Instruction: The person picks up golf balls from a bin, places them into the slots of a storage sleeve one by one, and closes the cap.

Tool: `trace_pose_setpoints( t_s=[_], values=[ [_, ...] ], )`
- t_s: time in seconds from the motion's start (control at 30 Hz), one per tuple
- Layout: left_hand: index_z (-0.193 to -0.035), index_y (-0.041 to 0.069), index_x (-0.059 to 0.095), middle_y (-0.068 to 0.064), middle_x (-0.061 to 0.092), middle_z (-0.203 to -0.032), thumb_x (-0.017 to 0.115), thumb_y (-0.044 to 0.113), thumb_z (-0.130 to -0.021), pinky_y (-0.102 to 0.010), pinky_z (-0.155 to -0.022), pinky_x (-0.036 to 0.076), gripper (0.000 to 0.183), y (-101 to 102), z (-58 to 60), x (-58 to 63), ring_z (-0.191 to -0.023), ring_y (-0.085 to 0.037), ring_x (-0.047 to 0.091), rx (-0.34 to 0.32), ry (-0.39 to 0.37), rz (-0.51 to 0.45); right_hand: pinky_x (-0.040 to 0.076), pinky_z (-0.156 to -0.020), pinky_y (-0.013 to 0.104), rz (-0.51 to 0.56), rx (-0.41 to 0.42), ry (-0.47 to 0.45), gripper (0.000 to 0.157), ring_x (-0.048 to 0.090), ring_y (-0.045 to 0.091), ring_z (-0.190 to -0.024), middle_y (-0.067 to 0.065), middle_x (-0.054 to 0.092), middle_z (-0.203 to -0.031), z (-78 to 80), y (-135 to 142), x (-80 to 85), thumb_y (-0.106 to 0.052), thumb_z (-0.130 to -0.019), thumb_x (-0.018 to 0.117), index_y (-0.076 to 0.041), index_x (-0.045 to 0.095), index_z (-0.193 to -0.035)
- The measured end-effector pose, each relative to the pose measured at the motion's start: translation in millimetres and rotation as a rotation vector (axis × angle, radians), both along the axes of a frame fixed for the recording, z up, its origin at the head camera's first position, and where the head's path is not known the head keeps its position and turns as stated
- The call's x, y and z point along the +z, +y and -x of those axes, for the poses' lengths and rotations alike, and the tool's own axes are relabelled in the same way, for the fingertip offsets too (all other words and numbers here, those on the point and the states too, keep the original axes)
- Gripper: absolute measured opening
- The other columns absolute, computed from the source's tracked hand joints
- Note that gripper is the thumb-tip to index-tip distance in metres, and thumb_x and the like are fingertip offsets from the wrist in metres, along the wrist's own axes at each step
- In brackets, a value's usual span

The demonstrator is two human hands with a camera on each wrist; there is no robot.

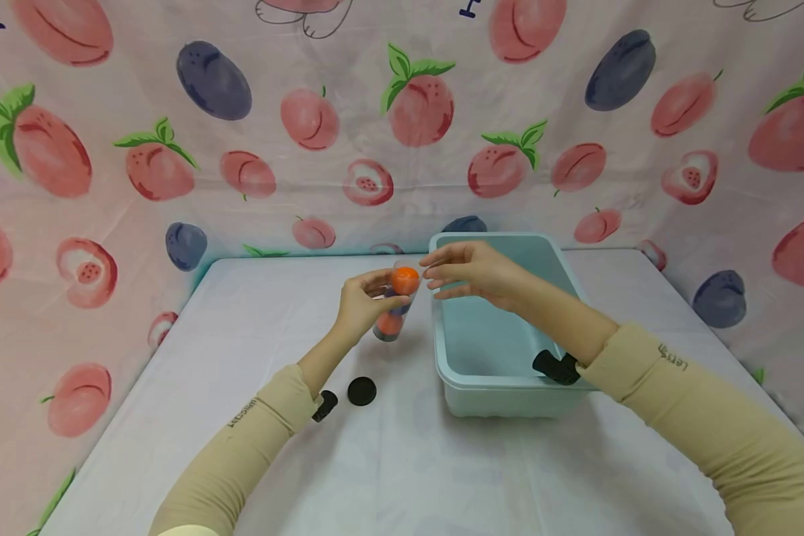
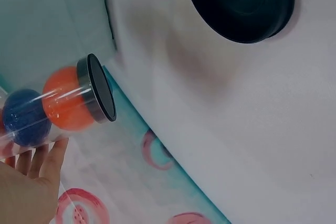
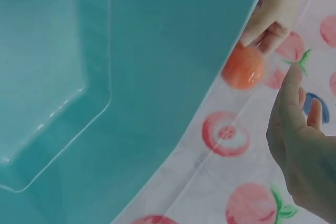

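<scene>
Your left hand holds the clear tube above the desk, left of the bin, its fingers curled round one side and the thumb across the other. The tube stands tilted, its long axis running from the dark base at lower left to the upper end at upper right, where an orange ball sits. Below that ball come a blue ball and another orange one nearest the base. Your right hand is the nearer to that upper end: its fingers are spread, hold nothing and reach leftward over the bin's side, with the top ball just beyond their tips, near but apart. So the relation to judge by is that short gap, lying leftward of the right fingers. The black lid lies on the desk, nearer you than the tube.
</scene>
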State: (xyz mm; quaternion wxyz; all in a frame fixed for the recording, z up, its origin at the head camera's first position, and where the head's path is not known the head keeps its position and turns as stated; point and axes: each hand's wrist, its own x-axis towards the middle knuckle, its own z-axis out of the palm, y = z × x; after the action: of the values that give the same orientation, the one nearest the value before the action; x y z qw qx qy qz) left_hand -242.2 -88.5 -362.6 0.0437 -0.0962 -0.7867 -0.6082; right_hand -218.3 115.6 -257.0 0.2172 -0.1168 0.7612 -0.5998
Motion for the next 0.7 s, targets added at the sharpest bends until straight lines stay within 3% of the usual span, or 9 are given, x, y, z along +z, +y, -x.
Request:
trace_pose_setpoints(
  t_s=[0.23, 0.37, 0.6, 0.7],
  values=[
    [-0.129, 0.006, 0.057, -0.016, 0.065, -0.121, 0.079, 0.01, -0.075, -0.038, -0.094, 0.052, 0.058, -3, -0.3, 0.9, -0.106, -0.03, 0.064, 0.058, -0.008, -0.016, 0.052, -0.092, 0.045, 0.047, 0.018, 0.017, 0.036, 0.062, 0.018, -0.095, 0.01, 0.061, -0.113, -15.2, -9, 3.3, -0.008, -0.095, 0.053, 0.009, 0.049, -0.127],
    [-0.126, 0.005, 0.06, -0.014, 0.064, -0.123, 0.079, 0.009, -0.075, -0.037, -0.093, 0.052, 0.054, -7, 0.9, -0.2, -0.106, -0.03, 0.063, 0.06, 0.014, -0.021, 0.052, -0.092, 0.046, 0.073, 0.0, 0.01, 0.034, 0.063, 0.018, -0.093, 0.005, 0.062, -0.105, -22.1, -16, 4.9, -0.007, -0.094, 0.054, 0.009, 0.05, -0.125],
    [-0.123, 0.006, 0.063, -0.011, 0.064, -0.123, 0.08, 0.013, -0.074, -0.034, -0.089, 0.055, 0.052, -20, -2.6, -0.8, -0.108, -0.028, 0.063, 0.035, 0.045, -0.039, 0.054, -0.09, 0.042, 0.14, 0.025, 0.02, 0.034, 0.064, 0.016, -0.09, 0.02, 0.058, -0.121, -36.8, -34, 2.4, -0.006, -0.092, 0.057, 0.012, 0.052, -0.121],
    [-0.125, 0.003, 0.061, -0.013, 0.062, -0.125, 0.079, 0.01, -0.075, -0.035, -0.091, 0.053, 0.053, -27, -5.3, -1.0, -0.11, -0.031, 0.063, 0.036, 0.049, -0.041, 0.054, -0.089, 0.042, 0.157, 0.022, 0.012, 0.032, 0.065, 0.017, -0.09, 0.02, 0.06, -0.116, -43.1, -42, 1.8, -0.005, -0.091, 0.058, 0.011, 0.053, -0.119]
  ],
)
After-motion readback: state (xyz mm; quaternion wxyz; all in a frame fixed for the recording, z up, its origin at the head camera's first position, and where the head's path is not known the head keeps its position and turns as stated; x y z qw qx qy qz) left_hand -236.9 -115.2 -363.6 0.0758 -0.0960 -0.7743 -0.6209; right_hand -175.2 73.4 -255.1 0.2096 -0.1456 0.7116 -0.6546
